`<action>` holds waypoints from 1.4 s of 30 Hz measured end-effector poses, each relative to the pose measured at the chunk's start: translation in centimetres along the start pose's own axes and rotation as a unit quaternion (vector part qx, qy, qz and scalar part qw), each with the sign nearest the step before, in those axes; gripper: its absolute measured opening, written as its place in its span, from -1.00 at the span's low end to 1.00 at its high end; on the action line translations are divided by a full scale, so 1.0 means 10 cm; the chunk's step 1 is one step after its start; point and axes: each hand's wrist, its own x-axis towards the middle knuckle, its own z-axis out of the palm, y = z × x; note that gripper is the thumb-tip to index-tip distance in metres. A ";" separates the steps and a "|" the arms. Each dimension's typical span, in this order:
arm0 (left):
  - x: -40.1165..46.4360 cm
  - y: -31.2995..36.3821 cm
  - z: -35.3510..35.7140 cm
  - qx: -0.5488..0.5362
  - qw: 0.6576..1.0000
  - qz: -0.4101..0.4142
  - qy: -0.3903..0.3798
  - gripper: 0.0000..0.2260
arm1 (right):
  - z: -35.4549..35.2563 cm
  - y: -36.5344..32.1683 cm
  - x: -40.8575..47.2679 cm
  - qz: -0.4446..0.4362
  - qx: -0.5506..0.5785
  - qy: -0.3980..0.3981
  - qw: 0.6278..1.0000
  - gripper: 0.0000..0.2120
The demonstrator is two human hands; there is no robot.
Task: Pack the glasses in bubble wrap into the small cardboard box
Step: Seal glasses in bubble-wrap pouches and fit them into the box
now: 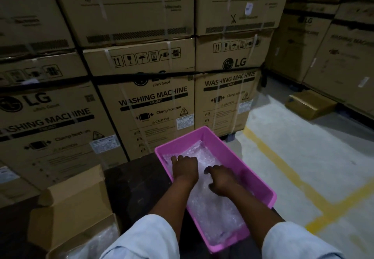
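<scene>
Head view: both hands down inside a pink rectangular plastic tub (226, 143), which sits on a dark low surface (131, 180) toward its right edge. The tub is lined and filled with clear bubble wrap (212, 204); the glasses themselves can't be made out under it.

The left hand (185, 167) is near the tub's far left corner, fingers curled down into the wrap, gripping it. The right hand (221, 180) is mid-tub, just beside the left, fingers bent and pinching into the wrap too. What exactly each hand has hold of under the wrap can't be told. Light blue sleeves (145, 238) are pushed up on both forearms.

A small open brown cardboard box (74, 204) stands at the surface's near left corner, flaps up, with more clear bubble wrap (95, 242) showing inside at the bottom edge.

Behind: stacked large brown cartons printed LG WASHING MACHINE (153, 97), with black straps. To the right, grey concrete floor with yellow painted lines (283, 169). One small brown carton (309, 104) lies on the floor far right.
</scene>
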 end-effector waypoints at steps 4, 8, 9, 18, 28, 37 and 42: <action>0.03 -0.08 -0.12 -0.200 0.979 0.018 0.034 -0.65 | -0.22 0.03 0.03 0.038 0.192 0.047 0.980 -0.40; -0.03 -0.23 -0.53 -0.341 0.932 0.113 -0.047 -0.65 | -0.70 0.03 0.03 -0.064 0.292 0.103 0.949 -0.22; -0.07 -0.28 -0.67 -0.347 0.927 0.136 -0.051 -0.70 | -0.85 0.01 0.00 -0.091 0.295 0.077 0.948 -0.26; -0.62 -0.88 -1.92 -0.430 0.891 0.146 0.015 -0.89 | -2.13 -0.47 -0.70 -0.134 0.451 0.114 0.875 -0.78; -1.47 -1.32 -2.75 -0.647 0.722 0.149 0.195 -0.91 | -2.76 -1.08 -1.30 -0.224 0.675 0.127 0.692 -0.58; -2.25 -1.84 -3.00 -0.660 0.699 0.136 0.240 -0.89 | -2.84 -1.83 -1.48 -0.253 0.713 0.072 0.650 -0.64; -2.61 -2.11 -3.00 -0.673 0.675 0.133 0.273 -0.86 | -2.74 -2.13 -1.69 -0.290 0.661 0.017 0.692 -0.51</action>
